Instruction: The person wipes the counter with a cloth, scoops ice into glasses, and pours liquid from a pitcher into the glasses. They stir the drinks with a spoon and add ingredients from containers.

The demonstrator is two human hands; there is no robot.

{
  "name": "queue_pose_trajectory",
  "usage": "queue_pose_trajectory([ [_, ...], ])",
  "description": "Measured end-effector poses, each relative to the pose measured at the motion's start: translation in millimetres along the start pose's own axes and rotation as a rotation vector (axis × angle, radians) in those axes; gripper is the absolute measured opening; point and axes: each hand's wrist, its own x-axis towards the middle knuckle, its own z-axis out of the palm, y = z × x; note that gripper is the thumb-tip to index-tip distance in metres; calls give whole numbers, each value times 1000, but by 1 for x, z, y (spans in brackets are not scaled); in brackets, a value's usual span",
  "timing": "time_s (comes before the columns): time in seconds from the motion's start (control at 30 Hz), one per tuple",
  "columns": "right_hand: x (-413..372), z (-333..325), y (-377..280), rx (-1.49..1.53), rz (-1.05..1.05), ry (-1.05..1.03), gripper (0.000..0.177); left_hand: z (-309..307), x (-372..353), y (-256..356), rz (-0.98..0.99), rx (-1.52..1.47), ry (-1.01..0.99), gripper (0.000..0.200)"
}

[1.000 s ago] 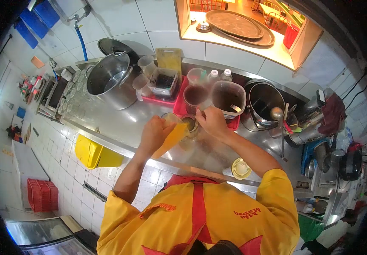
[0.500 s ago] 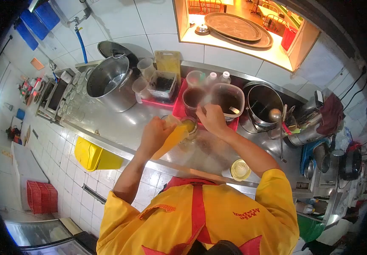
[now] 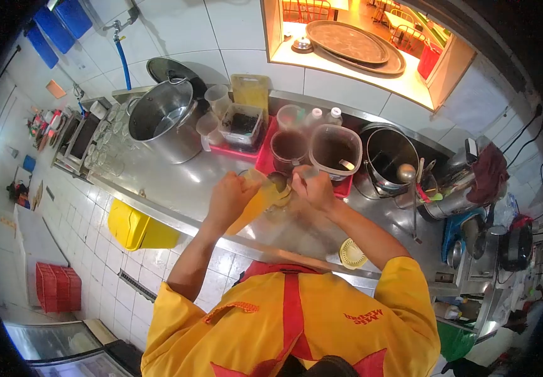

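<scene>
My left hand [image 3: 230,200] is closed on a pitcher of yellow-orange liquid [image 3: 251,207], which stands over the steel counter. Just to its right, my right hand [image 3: 314,188] is pinched around something small and pale, probably a handle, beside a dark rounded spoon or ladle bowl [image 3: 278,182] at the pitcher's rim. Behind my hands are a container of dark liquid [image 3: 288,147] and a larger square tub [image 3: 335,151], both on a red tray [image 3: 264,162]. A yellow juicer top [image 3: 352,253] rests near the counter's front edge.
A big steel pot [image 3: 166,122] stands at the back left beside glasses [image 3: 109,141]. On the right are an open metal pot [image 3: 389,157] and a ladle [image 3: 406,172]. Brown trays [image 3: 350,43] lie in the hatch. A yellow bin [image 3: 134,226] is below.
My right hand has come down slightly toward the pitcher. A dark rounded spoon or ladle bowl now shows between my hands. My left hand keeps its hold.
</scene>
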Motion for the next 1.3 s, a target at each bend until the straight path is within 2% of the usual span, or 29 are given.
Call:
queue_pose_trajectory([
  [0.13,21,2,-9,-81,98,30,13,6,3,-4,16,25,6,48],
  [0.23,32,-4,-24,-20,212,19,15,6,3,-2,18,29,8,46],
  [0.57,36,0,-19,-63,244,-13,22,3,7,4,-6,32,-41,46],
  [0.77,33,0,-14,-38,253,21,20,7,8,-5,67,65,0,47],
  [0.83,29,-5,-17,-28,288,-5,17,7,3,-7,11,14,40,47],
  [0.93,13,-5,-11,72,309,68,14,2,-8,-4,-38,-31,51,46],
  [1.03,-26,-12,-8,51,240,-8,18,7,-23,-7,-79,-101,148,44],
  [1.13,-72,-21,8,-58,-232,-121,24,19,-43,-12,-149,-213,263,42],
  [1.23,-94,-23,6,-97,-359,-55,28,33,-66,-11,-232,-352,340,36],
  [1.3,-98,-28,-2,15,-193,43,26,43,-79,-12,-281,-466,362,33],
])
